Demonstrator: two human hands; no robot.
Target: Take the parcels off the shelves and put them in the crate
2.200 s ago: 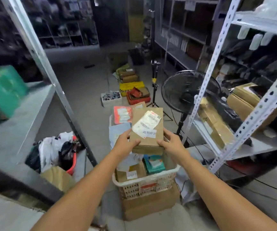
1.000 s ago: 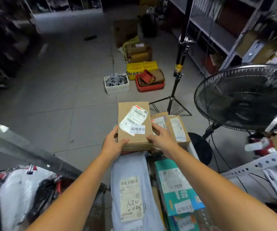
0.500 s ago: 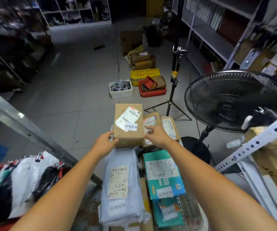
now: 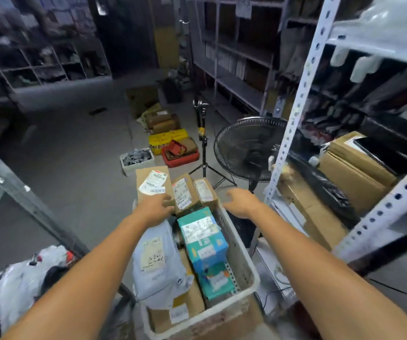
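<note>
Perching at the twelve-o'clock end of the crate (image 4: 240,256), the labelled box (image 4: 151,179) could slide off the heaped parcels (image 4: 202,233); left hand (image 4: 153,207) touches its near edge, grip unclear; right hand (image 4: 240,201) spread empty at two o'clock.

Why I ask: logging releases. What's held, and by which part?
Left hand grips the cardboard box by its near edge; right hand holds nothing.

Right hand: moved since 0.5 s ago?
Yes. The right hand has let go of the cardboard box and swung rightward, from over the far end of the crate to outside its right rim, fingers open and empty.
</note>
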